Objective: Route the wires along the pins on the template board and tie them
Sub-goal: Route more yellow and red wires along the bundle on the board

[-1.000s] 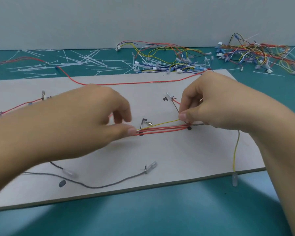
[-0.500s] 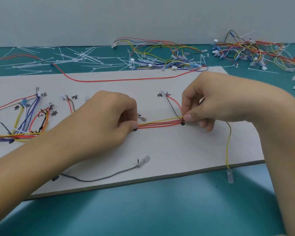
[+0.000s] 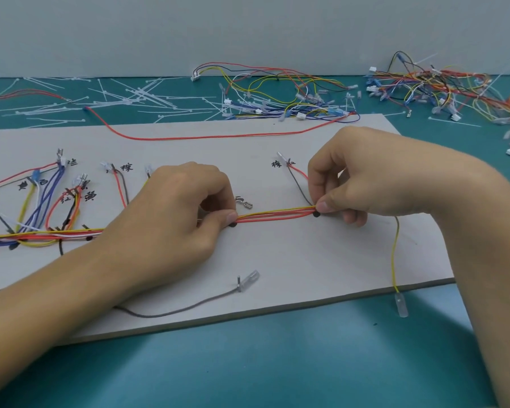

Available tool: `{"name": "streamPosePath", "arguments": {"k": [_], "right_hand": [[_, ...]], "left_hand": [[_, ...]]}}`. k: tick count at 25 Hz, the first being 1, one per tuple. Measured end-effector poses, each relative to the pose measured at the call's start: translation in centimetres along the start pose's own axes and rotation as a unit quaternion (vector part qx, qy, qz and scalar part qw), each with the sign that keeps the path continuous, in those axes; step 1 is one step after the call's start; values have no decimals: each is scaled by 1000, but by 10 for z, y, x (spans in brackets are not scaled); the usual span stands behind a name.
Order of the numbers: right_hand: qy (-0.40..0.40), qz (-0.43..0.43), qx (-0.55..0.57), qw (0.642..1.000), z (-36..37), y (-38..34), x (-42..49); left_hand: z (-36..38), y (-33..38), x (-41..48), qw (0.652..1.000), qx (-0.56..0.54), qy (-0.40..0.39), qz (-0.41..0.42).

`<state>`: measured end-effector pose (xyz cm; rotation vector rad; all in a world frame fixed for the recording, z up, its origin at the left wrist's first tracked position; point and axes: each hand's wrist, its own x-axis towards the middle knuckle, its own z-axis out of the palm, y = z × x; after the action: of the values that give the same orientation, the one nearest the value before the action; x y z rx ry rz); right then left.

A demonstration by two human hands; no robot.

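A pale template board [image 3: 277,260] lies on the teal table. A bundle of red and yellow wires [image 3: 274,215] runs taut across its middle between my hands. My left hand [image 3: 177,213] pinches the bundle's left end by a black pin [image 3: 232,224]. My right hand [image 3: 354,178] pinches the right end at another black pin [image 3: 316,214]. A yellow wire [image 3: 394,254] hangs from my right hand over the board's front edge, ending in a clear terminal [image 3: 401,304]. More routed wires [image 3: 36,228] fan out on the board's left by handwritten labels.
A grey wire [image 3: 183,309] with a clear terminal lies loose near the board's front edge. One long red wire [image 3: 206,137] curves across the board's back. White cable ties [image 3: 130,95] are scattered behind the board, and two tangles of spare wires [image 3: 283,95] [image 3: 442,89] lie at the back right.
The view has shifted, bringing the board's left side and its routed wires into sight. Both hands keep pinching the bundle, which now lies straighter and tauter between the two pins.
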<state>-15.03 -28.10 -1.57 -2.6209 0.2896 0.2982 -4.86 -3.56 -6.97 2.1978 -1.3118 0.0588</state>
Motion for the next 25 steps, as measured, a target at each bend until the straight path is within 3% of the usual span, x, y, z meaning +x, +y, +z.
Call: {"name": "streamPosePath", "arguments": {"k": [7,14,17,22,25], "right_hand": [[18,-74,-13,997,9,-8,1],[79,-139,40,986,42,-37,12],[32,-111,121,986,36,-29,8],[-39,-119,150,981,26,-18,3],[-55,-112,168,978,21,-12,3]], "left_hand": [[-10,-15,-7,1000,-4,9,28],[-48,-48,-34,996,63,3,-60],[-43,-28,-18,993,111,-20,-27],[-16,14,13,996,24,-68,44],[-13,14,25,997,-17,-71,31]]}}
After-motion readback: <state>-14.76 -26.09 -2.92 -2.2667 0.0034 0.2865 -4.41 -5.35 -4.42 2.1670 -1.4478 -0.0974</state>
